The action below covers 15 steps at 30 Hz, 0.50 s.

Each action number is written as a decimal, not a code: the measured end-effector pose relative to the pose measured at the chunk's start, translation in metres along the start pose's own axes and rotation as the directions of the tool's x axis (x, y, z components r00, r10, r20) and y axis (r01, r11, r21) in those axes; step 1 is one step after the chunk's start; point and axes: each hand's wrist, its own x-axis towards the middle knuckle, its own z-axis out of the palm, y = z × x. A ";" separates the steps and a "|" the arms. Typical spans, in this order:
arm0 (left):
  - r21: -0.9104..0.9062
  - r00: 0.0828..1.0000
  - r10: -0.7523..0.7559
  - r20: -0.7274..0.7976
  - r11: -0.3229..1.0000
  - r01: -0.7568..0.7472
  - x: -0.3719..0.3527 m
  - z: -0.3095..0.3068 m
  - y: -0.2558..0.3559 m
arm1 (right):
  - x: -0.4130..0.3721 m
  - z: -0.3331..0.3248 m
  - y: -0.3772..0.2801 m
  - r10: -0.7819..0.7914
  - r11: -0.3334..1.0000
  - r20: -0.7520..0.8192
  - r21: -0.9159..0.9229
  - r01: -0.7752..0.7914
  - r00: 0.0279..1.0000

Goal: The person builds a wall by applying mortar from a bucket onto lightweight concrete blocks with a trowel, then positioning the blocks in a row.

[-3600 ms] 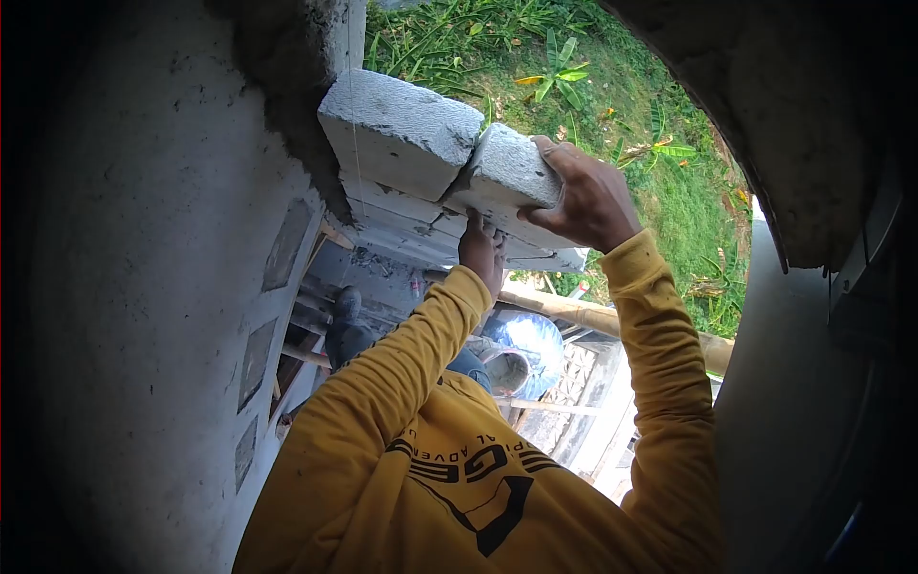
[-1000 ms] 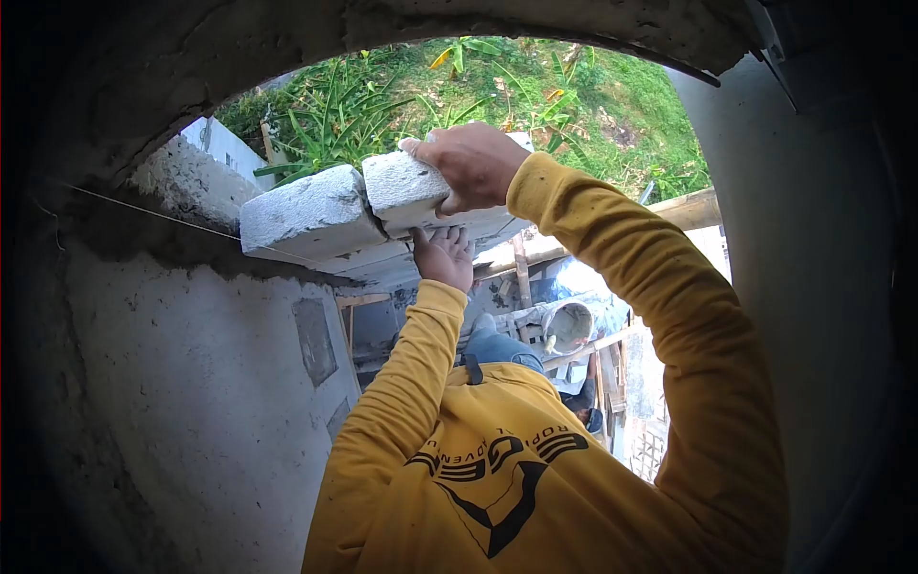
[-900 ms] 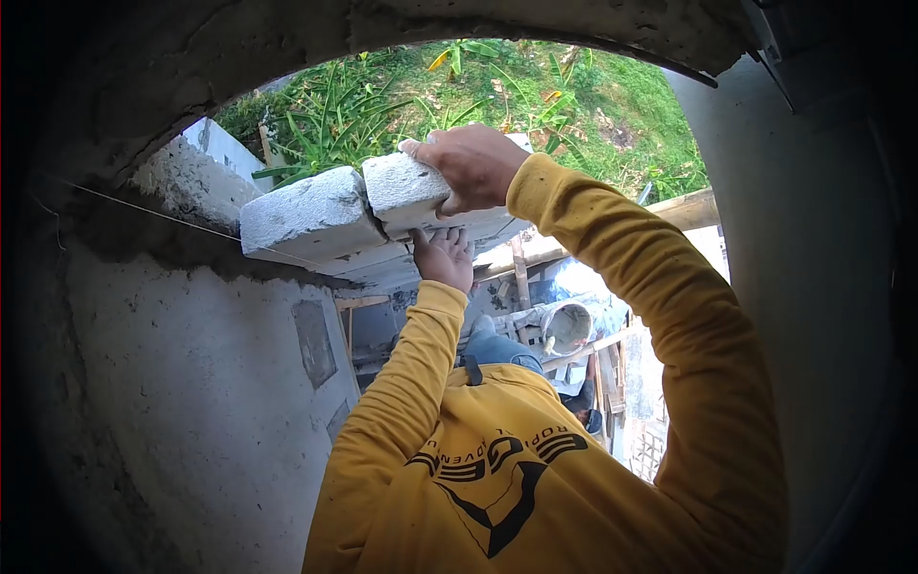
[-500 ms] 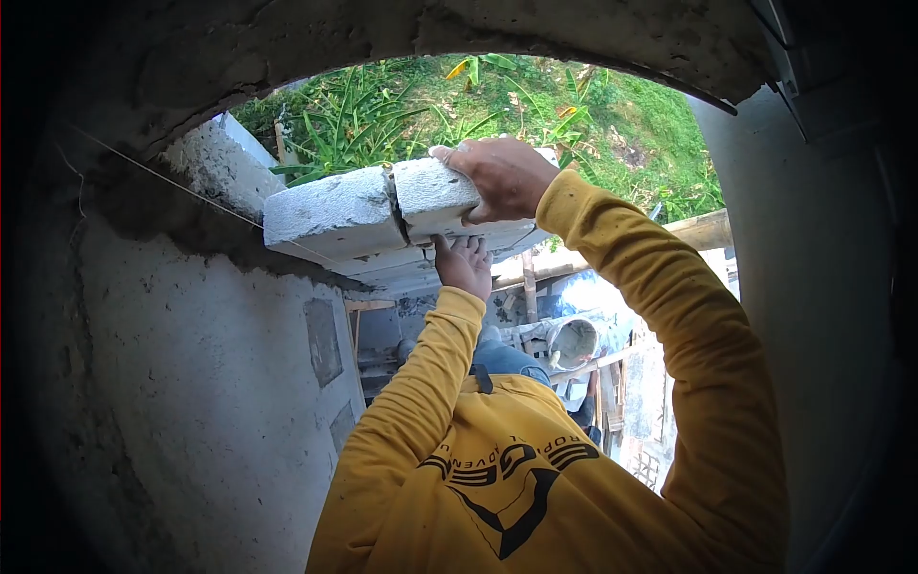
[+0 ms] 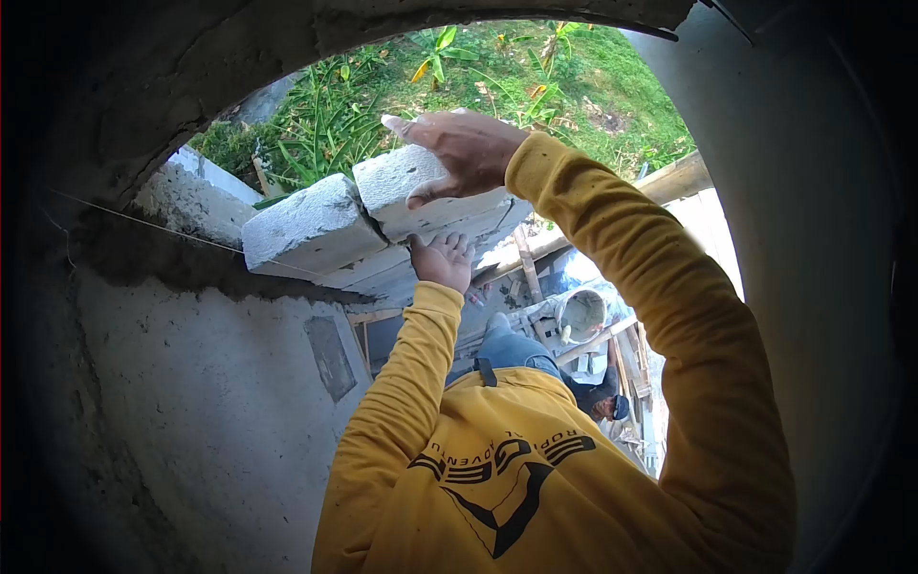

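Note:
A white lightweight concrete block (image 5: pixel 387 179) sits at the top of a block wall. To its left is another pale block (image 5: pixel 306 222), with a dark joint between the two. My right hand (image 5: pixel 464 151) is open at the right end of the first block, its fingers raised and spread and the thumb near the block's face. Whether the thumb still touches cannot be made out. Lower down, my left hand (image 5: pixel 443 258) is open, palm up and fingers spread, against or just beside the wall's face under that block.
A thin string line (image 5: pixel 143 215) runs across the left wall to the blocks. Below are a mortar-stained bucket (image 5: pixel 580 316), wooden planks and another person (image 5: pixel 607 407). A bamboo pole (image 5: pixel 674 180) crosses at right. Overhead curves a rough concrete edge (image 5: pixel 287 43).
My right hand has loosened from the block's top, its fingers lifting away. The left hand has opened flatter. The view has shifted, and the person below now shows more.

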 end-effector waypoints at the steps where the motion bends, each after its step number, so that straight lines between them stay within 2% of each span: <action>1: 0.129 0.999 -0.037 0.029 0.991 0.033 -0.007 -0.003 0.003 | -0.007 -0.003 -0.001 0.005 1.000 -0.098 0.021 -0.003 0.995; 2: 0.256 0.995 -0.079 0.053 0.965 0.063 -0.015 -0.007 0.007 | -0.019 -0.003 -0.002 0.028 0.999 -0.201 0.035 -0.021 0.979; 3: 0.381 0.990 -0.126 0.070 0.920 0.090 -0.026 -0.011 0.010 | -0.035 0.000 -0.005 0.027 0.999 -0.386 0.053 -0.007 0.922; 4: 0.558 0.993 -0.107 0.054 0.828 0.059 -0.043 -0.006 0.014 | -0.055 0.002 -0.012 0.048 0.998 -0.513 0.052 -0.025 0.857; 5: 0.669 0.990 -0.085 0.113 0.743 -0.013 -0.058 -0.005 0.020 | -0.077 0.005 -0.022 0.067 0.998 -0.630 0.051 -0.045 0.774; 7: 0.833 0.967 -0.075 0.243 0.527 -0.169 -0.084 -0.002 0.038 | -0.127 0.027 -0.042 0.316 0.943 -0.631 0.293 -0.160 0.709; 9: 0.856 0.901 0.003 0.434 0.309 -0.414 -0.107 0.022 0.058 | -0.182 0.070 -0.064 0.564 0.815 -0.521 0.475 -0.332 0.641; 11: 0.759 0.773 0.107 0.625 0.145 -0.634 -0.128 0.057 0.074 | -0.237 0.120 -0.087 0.772 0.601 -0.289 0.623 -0.501 0.567; 13: 0.650 0.644 0.095 0.759 -0.067 -0.757 -0.141 0.090 0.093 | -0.301 0.199 -0.107 0.886 0.415 -0.094 0.596 -0.688 0.453; 14: 0.566 0.562 0.085 0.823 -0.219 -0.795 -0.144 0.107 0.100 | -0.328 0.227 -0.125 0.921 0.311 0.015 0.570 -0.761 0.388; 15: 0.461 0.473 0.060 0.879 -0.362 -0.810 -0.143 0.122 0.106 | -0.350 0.243 -0.146 0.952 0.145 0.143 0.567 -0.811 0.271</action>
